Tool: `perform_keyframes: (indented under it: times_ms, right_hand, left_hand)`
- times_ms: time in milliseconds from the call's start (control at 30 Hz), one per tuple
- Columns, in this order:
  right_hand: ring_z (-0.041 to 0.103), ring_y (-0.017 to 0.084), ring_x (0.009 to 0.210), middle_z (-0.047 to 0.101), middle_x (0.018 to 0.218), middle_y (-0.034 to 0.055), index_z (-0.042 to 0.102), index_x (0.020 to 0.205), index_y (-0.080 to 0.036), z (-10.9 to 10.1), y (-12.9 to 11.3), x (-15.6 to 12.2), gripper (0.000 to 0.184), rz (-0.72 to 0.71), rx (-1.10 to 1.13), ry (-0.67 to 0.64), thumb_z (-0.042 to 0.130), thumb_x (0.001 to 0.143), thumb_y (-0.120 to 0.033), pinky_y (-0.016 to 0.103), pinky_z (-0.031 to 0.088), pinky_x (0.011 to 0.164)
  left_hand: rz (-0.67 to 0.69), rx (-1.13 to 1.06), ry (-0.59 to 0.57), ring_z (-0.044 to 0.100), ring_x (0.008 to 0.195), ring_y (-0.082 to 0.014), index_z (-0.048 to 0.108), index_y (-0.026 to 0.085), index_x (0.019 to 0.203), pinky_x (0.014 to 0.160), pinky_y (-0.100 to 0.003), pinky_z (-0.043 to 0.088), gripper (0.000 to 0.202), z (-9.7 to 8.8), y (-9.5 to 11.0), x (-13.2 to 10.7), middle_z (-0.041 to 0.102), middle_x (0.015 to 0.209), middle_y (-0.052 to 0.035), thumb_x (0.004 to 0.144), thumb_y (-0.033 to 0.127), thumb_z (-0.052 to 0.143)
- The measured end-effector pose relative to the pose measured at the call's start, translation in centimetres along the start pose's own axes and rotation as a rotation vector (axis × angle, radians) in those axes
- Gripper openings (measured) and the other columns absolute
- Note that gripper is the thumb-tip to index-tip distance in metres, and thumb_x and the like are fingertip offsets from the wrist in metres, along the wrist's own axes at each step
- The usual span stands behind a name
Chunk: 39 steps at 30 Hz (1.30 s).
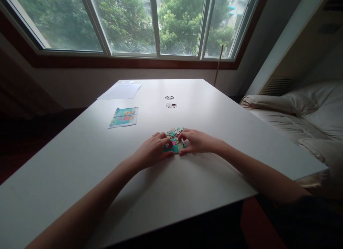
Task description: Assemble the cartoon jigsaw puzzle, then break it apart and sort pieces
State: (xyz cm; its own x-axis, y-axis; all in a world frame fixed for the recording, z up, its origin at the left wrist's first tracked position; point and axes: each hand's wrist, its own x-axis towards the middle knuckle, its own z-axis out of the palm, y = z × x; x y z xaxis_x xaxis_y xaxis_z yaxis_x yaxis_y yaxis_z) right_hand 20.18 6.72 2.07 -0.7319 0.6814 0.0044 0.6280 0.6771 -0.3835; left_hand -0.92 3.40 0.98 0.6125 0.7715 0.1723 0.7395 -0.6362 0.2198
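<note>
A partly joined jigsaw puzzle (174, 149) in teal, pink and pale green lies flat on the white table (166, 191). My left hand (155, 149) rests at its left side, fingers curled over the edge and the thumb along the near edge. From the right, my right hand (197, 141) grips the puzzle's right side, with bent fingers above and the thumb at the near corner. Loose jigsaw pieces (173, 133), several of them, lie just beyond the joined part, between both hands. My fingers hide parts of the puzzle.
A colourful picture sheet (124, 117) with fold creases lies to the left. Behind it is a white paper (120, 91). Two round cable-hole covers (171, 105) sit in the tabletop ahead. A pale sofa (294, 120) stands on the right, and a window (155, 23) spans the far wall.
</note>
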Motion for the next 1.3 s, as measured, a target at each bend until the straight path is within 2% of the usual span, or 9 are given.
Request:
perform_keyframes:
  times_ms: [167, 333, 467, 567, 667, 800, 1033, 1167, 1300]
  right_hand:
    - [0.051, 0.020, 0.087, 0.054, 0.097, 0.0079, 0.053, 0.096, -0.016, 0.3, 0.5, 0.2, 0.048, -0.009, 0.094, 0.006, 0.068, 0.062, -0.047, 0.029, 0.041, 0.072]
    - [0.050, 0.016, 0.079, 0.055, 0.090, 0.0040, 0.049, 0.096, -0.017, 0.4, 0.2, 0.1, 0.046, -0.032, 0.199, 0.033, 0.071, 0.060, -0.035, 0.026, 0.040, 0.067]
    - [0.049, 0.011, 0.066, 0.055, 0.075, -0.0014, 0.049, 0.094, -0.017, 0.5, -0.4, 0.2, 0.033, -0.008, 0.261, 0.034, 0.066, 0.066, -0.024, 0.022, 0.037, 0.059]
    - [0.048, 0.009, 0.062, 0.055, 0.070, -0.0021, 0.053, 0.084, -0.016, 0.6, -0.4, 0.4, 0.018, -0.027, 0.340, 0.107, 0.062, 0.069, -0.021, 0.021, 0.037, 0.058]
    - [0.049, 0.009, 0.062, 0.055, 0.069, -0.0010, 0.054, 0.079, -0.014, 0.7, -0.4, 0.6, 0.014, -0.037, 0.541, 0.159, 0.060, 0.072, -0.024, 0.021, 0.039, 0.058]
    - [0.050, 0.008, 0.060, 0.055, 0.066, -0.0011, 0.056, 0.079, -0.012, 0.7, -0.5, 0.9, 0.023, 0.055, 0.979, 0.093, 0.064, 0.070, -0.031, 0.022, 0.041, 0.058]
    - [0.050, 0.004, 0.056, 0.056, 0.069, 0.0004, 0.060, 0.080, -0.010, 0.6, -0.4, 1.0, 0.020, 0.239, 1.485, -0.048, 0.066, 0.071, -0.027, 0.016, 0.043, 0.056]
    - [0.049, 0.003, 0.054, 0.055, 0.066, -0.0007, 0.061, 0.079, -0.011, 0.6, -0.2, 0.9, 0.018, 0.287, 1.499, -0.029, 0.066, 0.071, -0.025, 0.015, 0.043, 0.053]
    - [0.047, 0.003, 0.051, 0.056, 0.062, -0.0011, 0.061, 0.078, -0.010, 0.5, -0.4, 1.0, 0.022, 0.267, 1.270, 0.110, 0.066, 0.070, -0.030, 0.015, 0.039, 0.047]
  left_hand:
    - [-0.027, -0.002, 0.000, 0.050, 0.088, -0.0241, 0.060, 0.020, 0.094, 0.076, -0.036, 0.044, 0.025, -0.1, 0.1, -0.1, 0.053, 0.094, -0.0084, 0.074, 0.035, 0.061]
    - [-0.033, -0.046, 0.041, 0.050, 0.086, -0.0240, 0.061, 0.019, 0.090, 0.074, -0.036, 0.044, 0.025, 0.3, -0.3, -0.1, 0.053, 0.093, -0.0085, 0.072, 0.037, 0.062]
    - [-0.043, -0.182, 0.111, 0.052, 0.083, -0.0219, 0.062, 0.017, 0.088, 0.074, -0.033, 0.044, 0.023, 0.9, -0.7, 0.1, 0.054, 0.091, -0.0083, 0.072, 0.034, 0.060]
    - [-0.064, -0.253, 0.169, 0.053, 0.081, -0.0207, 0.062, 0.016, 0.084, 0.073, -0.033, 0.043, 0.018, 1.0, -0.8, 0.3, 0.056, 0.089, -0.0080, 0.073, 0.029, 0.058]
    - [-0.082, -0.320, 0.196, 0.053, 0.077, -0.0193, 0.061, 0.016, 0.077, 0.071, -0.031, 0.043, 0.014, 0.7, -0.5, 0.5, 0.059, 0.083, -0.0062, 0.073, 0.028, 0.057]
    - [-0.147, -0.478, 0.185, 0.051, 0.066, -0.0146, 0.058, 0.015, 0.073, 0.061, -0.026, 0.041, 0.013, 0.2, -0.2, 0.5, 0.059, 0.070, -0.0009, 0.074, 0.028, 0.057]
    - [-0.217, -1.017, 0.162, 0.050, 0.061, -0.0117, 0.055, 0.013, 0.073, 0.054, -0.023, 0.040, 0.023, 0.0, 0.3, 0.5, 0.055, 0.068, 0.0003, 0.070, 0.034, 0.064]
    - [-0.256, -1.229, 0.150, 0.053, 0.064, -0.0123, 0.055, 0.012, 0.072, 0.058, -0.024, 0.042, 0.027, -0.2, 0.9, 0.6, 0.055, 0.066, 0.0006, 0.065, 0.034, 0.070]
    - [-0.310, -1.288, 0.120, 0.053, 0.064, -0.0116, 0.058, 0.012, 0.076, 0.056, -0.022, 0.040, 0.026, -0.2, 1.0, 0.6, 0.058, 0.070, -0.0006, 0.066, 0.034, 0.070]
